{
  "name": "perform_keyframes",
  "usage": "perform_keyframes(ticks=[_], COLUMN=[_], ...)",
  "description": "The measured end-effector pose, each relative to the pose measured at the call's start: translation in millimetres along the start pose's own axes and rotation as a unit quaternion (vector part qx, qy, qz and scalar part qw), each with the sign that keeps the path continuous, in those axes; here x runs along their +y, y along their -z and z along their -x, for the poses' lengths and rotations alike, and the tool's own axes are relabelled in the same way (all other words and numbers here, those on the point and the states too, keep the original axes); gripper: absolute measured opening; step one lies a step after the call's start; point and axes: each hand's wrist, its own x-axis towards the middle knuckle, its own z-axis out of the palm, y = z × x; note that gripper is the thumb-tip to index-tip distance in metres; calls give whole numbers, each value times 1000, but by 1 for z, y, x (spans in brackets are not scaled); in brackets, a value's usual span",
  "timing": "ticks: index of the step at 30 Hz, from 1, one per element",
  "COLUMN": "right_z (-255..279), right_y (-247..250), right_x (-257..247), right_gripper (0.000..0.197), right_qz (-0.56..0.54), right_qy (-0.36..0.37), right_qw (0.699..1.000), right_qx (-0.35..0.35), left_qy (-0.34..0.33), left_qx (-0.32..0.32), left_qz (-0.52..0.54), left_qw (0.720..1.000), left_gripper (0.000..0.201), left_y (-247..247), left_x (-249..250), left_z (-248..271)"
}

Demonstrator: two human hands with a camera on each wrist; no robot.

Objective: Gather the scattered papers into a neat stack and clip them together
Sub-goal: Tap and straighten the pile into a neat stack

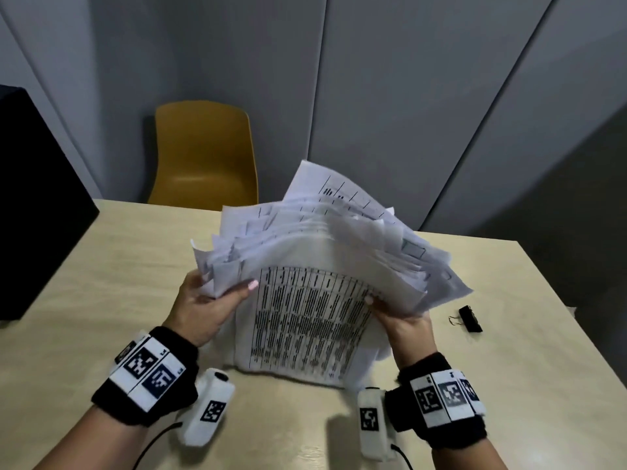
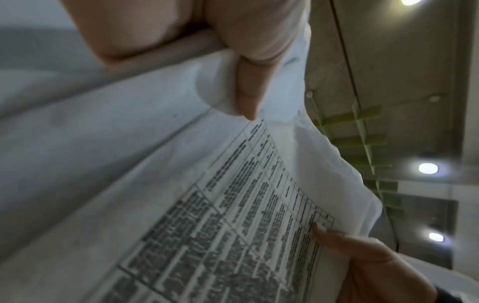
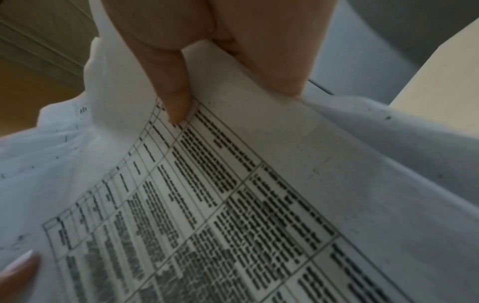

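The left hand grips the left side of the papers, thumb laid across the front sheet and the other fingers curled behind the bundle. In the left wrist view that thumb presses on the white margin just above the printed table. The right hand grasps the right side in the same way, its thumb resting on the top rows of the table while the rest of the fingers wrap behind the sheets.

Between the two hands the papers stand nearly upright on their near bottom edge, which touches the counter close to the person. The front sheet carries a dense grid of black text. Behind it the other sheets are uneven: their top edges fan out and curl away toward the far side, with corners sticking out at the left and the right.

On the counter to the right of the right hand, apart from the papers, lies a black binder clip with its wire handles pointing left. Both wrists wear black bands with white marker tags, each with a small white camera unit hanging below.

Beyond the far edge of the counter stands a yellow chair against a grey panelled wall. A dark block sits at the far left.
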Motion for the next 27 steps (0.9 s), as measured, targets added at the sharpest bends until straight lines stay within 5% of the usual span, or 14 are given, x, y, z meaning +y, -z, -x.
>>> perform_keyframes(ticks=[2,8,13,16,19,23,27], right_z=[2,-2,-3,-3,-1,-4,-8], right_y=[-2,-7,-11,-5,-15,-14,-11], right_x=[-3,-10,-9,-11,-16,-20,-11], right_gripper=[47,53,37,36,45,67,43], right_qz=[-4,-19,1,-18,2,1,35], right_qy=[7,47,74,83,82,82,54], right_qw=[1000,999,997,996,993,994,995], right_qx=[6,2,-33,-32,-79,-78,-70], left_qy=[-39,-58,-44,-35,-34,-40,-7], left_qx=[4,-80,0,-18,-54,-22,-22], left_qz=[7,10,22,33,3,19,25], left_qw=[999,995,999,999,998,999,999], left_gripper=[35,55,62,73,80,67,73], left_y=[2,10,14,25,15,15,17], left_x=[9,14,5,7,10,13,2], left_z=[-2,1,2,2,4,0,3])
